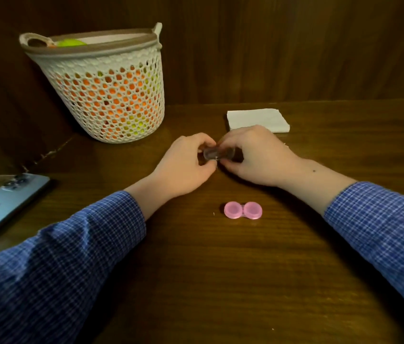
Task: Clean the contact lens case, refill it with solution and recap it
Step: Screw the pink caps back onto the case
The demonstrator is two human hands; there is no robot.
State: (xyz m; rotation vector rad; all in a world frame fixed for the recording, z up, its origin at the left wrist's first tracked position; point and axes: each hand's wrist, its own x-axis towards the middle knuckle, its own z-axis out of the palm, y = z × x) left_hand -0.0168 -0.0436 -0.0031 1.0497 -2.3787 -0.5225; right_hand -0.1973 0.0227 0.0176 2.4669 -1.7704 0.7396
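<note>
Both hands, left [186, 157] and right [253, 155], pinch a small clear plastic bottle [218, 153]; advise steadying the body, twisting only the cap, above the bench [220, 281], clear of the capped pink lens case [243, 210]

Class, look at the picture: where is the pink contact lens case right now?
The pink contact lens case lies on the wooden table, near the centre, just in front of both hands and between the two forearms, untouched.

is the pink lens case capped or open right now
Capped: both round pink lids sit on the lens case, which lies flat on the table, untouched.
</note>
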